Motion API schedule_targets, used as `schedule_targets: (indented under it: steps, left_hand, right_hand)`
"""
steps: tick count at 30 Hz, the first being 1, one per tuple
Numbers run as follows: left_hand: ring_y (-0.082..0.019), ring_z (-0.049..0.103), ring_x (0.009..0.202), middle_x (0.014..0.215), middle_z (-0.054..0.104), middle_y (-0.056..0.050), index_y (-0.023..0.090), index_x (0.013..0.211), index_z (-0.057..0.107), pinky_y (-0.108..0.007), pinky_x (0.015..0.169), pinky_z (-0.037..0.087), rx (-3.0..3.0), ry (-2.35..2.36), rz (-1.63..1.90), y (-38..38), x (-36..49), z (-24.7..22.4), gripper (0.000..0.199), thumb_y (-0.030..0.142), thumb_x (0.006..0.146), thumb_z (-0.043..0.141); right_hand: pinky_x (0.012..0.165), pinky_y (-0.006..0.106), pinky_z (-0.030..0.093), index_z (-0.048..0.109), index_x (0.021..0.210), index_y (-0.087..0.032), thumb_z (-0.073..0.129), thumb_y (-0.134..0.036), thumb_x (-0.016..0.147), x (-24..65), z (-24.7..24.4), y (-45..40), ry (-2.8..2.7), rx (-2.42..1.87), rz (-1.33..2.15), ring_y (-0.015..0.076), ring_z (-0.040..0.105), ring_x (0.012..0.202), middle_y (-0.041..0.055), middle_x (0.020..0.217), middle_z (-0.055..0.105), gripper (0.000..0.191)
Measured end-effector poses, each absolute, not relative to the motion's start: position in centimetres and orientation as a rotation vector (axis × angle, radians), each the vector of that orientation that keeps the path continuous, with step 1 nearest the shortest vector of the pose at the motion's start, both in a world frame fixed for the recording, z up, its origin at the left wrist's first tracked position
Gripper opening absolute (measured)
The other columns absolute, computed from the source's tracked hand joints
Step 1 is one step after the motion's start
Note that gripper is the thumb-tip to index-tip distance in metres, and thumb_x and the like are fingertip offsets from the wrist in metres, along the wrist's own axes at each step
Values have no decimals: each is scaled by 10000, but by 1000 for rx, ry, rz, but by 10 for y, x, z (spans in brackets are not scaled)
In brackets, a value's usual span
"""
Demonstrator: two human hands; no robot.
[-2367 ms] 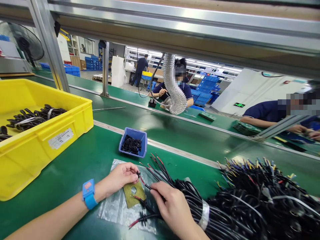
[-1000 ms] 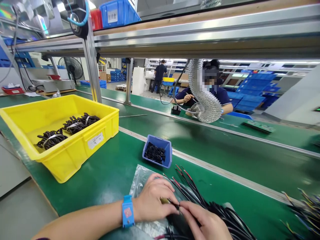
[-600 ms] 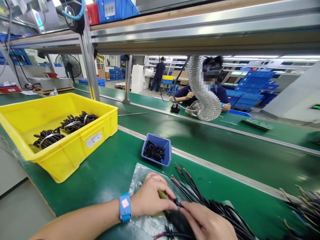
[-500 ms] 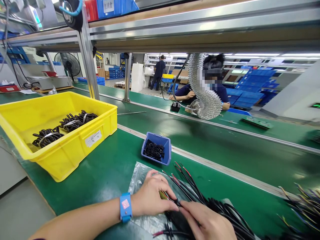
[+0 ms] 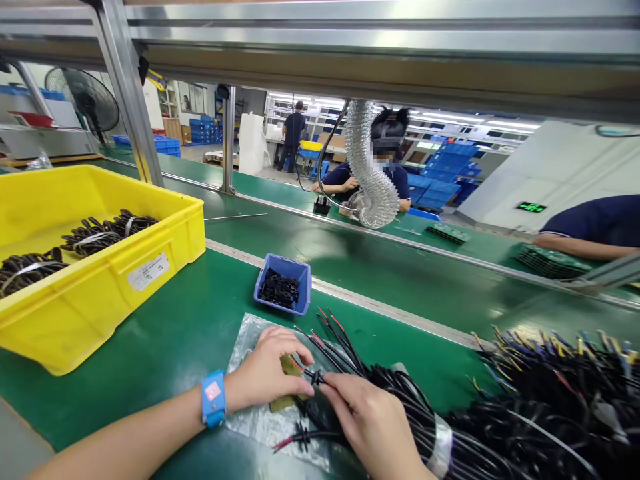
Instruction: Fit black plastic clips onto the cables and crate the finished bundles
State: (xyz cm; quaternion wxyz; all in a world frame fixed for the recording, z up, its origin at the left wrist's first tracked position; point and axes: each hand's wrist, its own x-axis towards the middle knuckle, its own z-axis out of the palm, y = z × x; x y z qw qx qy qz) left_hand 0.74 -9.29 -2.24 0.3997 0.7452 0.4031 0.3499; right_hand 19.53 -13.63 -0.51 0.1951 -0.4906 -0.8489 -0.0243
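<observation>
- A factory assembly line: a green conveyor belt (image 5: 410,267) runs just beyond the fingers (image 5: 300,390).
- Yellow crate (image 5: 100,280) of bundled cables far to their left.
- Co-workers (image 5: 380,173) sit opposite, beyond the belt; blue bins (image 5: 445,170) are stacked behind them.

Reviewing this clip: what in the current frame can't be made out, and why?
Head view:
- The olive board: mostly covered by the left hand.
- The small black part on the wire between both hands' fingertips: too small to identify.
- Right hand: cut off by the bottom edge.
- Parts in the small blue bin: a dark heap, shapes unclear.
- Label on the yellow crate: print too small.
</observation>
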Motion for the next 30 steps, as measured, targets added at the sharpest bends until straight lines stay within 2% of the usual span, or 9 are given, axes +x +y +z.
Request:
schedule_targets:
  steps: [6,9,12,14,16,18,22,24,30]
  left_hand:
    - [-210,540,876,787,638,-11,213,736,693,-330,884,333,1880,1008,880,-95,11,-24,266,297,519,821]
    - [-214,545,888,802,648,-14,208,752,690,-330,885,350,1876,980,867,-95,8,-19,231,219,546,794]
    - [-202,554,929,935,654,-21,209,860,674,-306,896,376,1838,890,894,-90,-3,-11,315,45,596,623]
    - [-190,556,947,991,642,-27,194,897,655,-287,892,389,1777,901,965,-84,-11,-8,427,-17,566,486]
    - [-180,567,905,942,644,-33,170,865,642,-279,860,408,1701,975,1056,-76,-18,-8,435,-20,543,419]
    - [-171,575,835,867,644,-36,157,820,629,-276,806,432,1641,1052,1121,-69,-23,-12,372,-2,566,409]
    - [-153,573,777,823,638,-26,162,784,619,-261,749,444,1708,1143,1184,-64,-25,-20,245,48,657,442]
    - [-148,575,791,838,638,-24,167,785,620,-257,764,440,1782,1155,1216,-65,-25,-21,225,58,685,451]
    - [-142,586,824,865,637,-30,172,784,619,-247,790,440,1902,1164,1248,-66,-26,-26,203,60,736,456]
  right_hand:
    - [558,245,500,674,824,-188,351,-227,887,193,-7,-136,-2376,-1348,-52,181,675,650,58,758,718,331]
    - [581,249,498,673,834,-194,363,-232,877,193,-4,-136,-2373,-1374,1,186,676,672,60,773,720,315]
    - [605,248,487,665,847,-215,370,-233,861,196,10,-136,-2399,-1413,164,185,670,695,44,786,716,296]
    - [599,224,470,660,814,-243,358,-153,805,199,20,-136,-2476,-1376,385,161,657,682,9,760,704,316]
    - [572,189,443,648,715,-254,345,-59,669,200,27,-138,-2573,-1306,604,131,637,640,-23,688,678,363]
    - [551,172,418,621,628,-243,344,-37,563,198,28,-141,-2656,-1297,687,116,618,607,-29,645,653,351]
    - [559,229,404,631,773,-219,422,-61,638,189,18,-147,-2786,-1564,382,180,629,689,28,793,668,295]
    - [561,253,392,638,812,-205,473,-85,649,186,15,-150,-2865,-1684,267,218,634,722,51,807,674,261]
    - [567,216,362,673,742,-291,528,-93,652,193,10,-156,-3024,-1406,556,154,638,738,-53,757,703,261]
